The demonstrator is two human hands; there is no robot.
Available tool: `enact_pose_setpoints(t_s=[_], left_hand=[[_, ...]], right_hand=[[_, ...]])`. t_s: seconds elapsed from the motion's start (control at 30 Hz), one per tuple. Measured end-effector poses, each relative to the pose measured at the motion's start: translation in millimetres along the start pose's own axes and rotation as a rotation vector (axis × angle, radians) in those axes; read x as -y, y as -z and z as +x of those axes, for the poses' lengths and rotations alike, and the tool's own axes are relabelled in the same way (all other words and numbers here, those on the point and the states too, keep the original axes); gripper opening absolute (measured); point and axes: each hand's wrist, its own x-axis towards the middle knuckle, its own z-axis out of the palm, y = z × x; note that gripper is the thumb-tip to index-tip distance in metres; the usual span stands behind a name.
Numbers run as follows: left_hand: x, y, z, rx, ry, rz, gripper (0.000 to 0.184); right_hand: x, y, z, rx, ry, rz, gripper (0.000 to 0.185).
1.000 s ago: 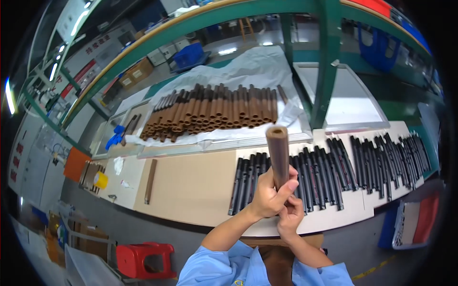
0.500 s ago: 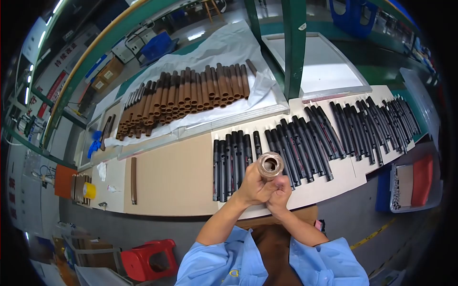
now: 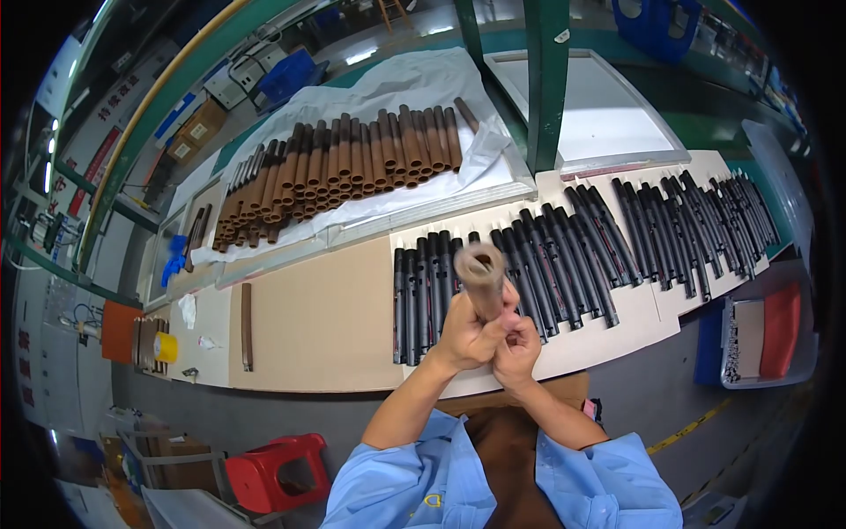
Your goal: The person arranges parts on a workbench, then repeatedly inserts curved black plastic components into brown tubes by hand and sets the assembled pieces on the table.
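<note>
The left hand grips a brown tube above the surface. The right hand has its grip curled closed beside it

A worker in a blue shirt grips a brown tube with the left hand and right hand, its open end tilted up toward the camera, above a worktop lined with black tubes. Behind, brown tubes lie piled on white sheeting; a red stool stands below, near a single brown strip on the board.
</note>
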Motion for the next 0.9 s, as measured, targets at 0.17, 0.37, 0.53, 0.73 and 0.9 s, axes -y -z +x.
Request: enact_pose_setpoints(t_s=[0.17, 0.37, 0.53, 0.73, 0.9], left_hand=[[-16, 12, 26, -0.337, 0.026, -0.137, 0.03], [-43, 78, 91, -0.589, 0.208, -0.906, 0.03], [-38, 123, 113, -0.57, 0.404, -1.345, 0.035], [-31, 132, 113, -0.603, 0.448, -1.422, 0.041], [-22, 135, 110, -0.674, 0.527, -1.346, 0.045]], right_hand=[[37, -18, 33, 0.139, 0.042, -0.226, 0.021], [104, -77, 125, 0.382, 0.426, -0.628, 0.028], [110, -120, 158, 0.382, 0.583, -0.629, 0.03], [96, -133, 170, 0.395, 0.663, -0.632, 0.031], [89, -130, 174, 0.444, 0.643, -0.721, 0.033]])
